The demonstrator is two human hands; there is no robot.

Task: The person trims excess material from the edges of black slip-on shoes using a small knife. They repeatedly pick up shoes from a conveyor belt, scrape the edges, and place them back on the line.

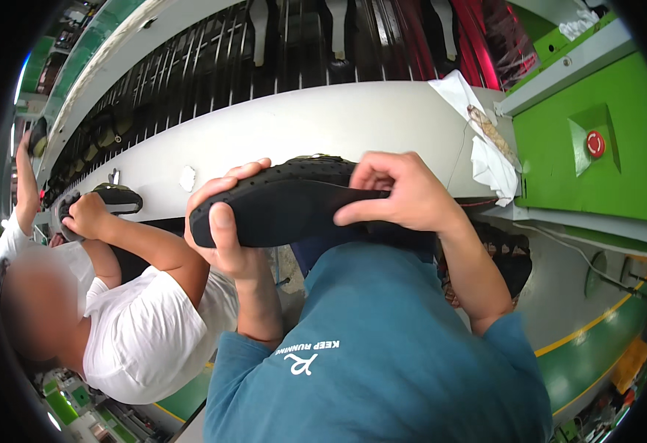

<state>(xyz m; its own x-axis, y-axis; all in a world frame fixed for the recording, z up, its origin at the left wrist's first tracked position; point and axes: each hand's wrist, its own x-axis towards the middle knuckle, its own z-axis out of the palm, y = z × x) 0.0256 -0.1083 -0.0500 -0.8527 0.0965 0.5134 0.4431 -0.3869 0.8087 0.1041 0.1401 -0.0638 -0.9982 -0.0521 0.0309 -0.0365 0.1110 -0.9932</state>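
Note:
I hold a black shoe (286, 210) sole-side toward me, in front of my chest. My left hand (224, 221) wraps its toe end, thumb on the dark insole and fingers over the perforated upper. At the heel end, my right hand (405, 196) pinches the insole's edge with fingers curled. The shoe hovers just before the pale grey edge of a conveyor (301, 125).
To my left a person in a white shirt (146, 332) presses another black shoe (113, 199) on the conveyor edge. Dark racks (213, 66) run along the belt. At right are a white cloth (486, 159), a green machine housing (619, 184) and its red round button (595, 143).

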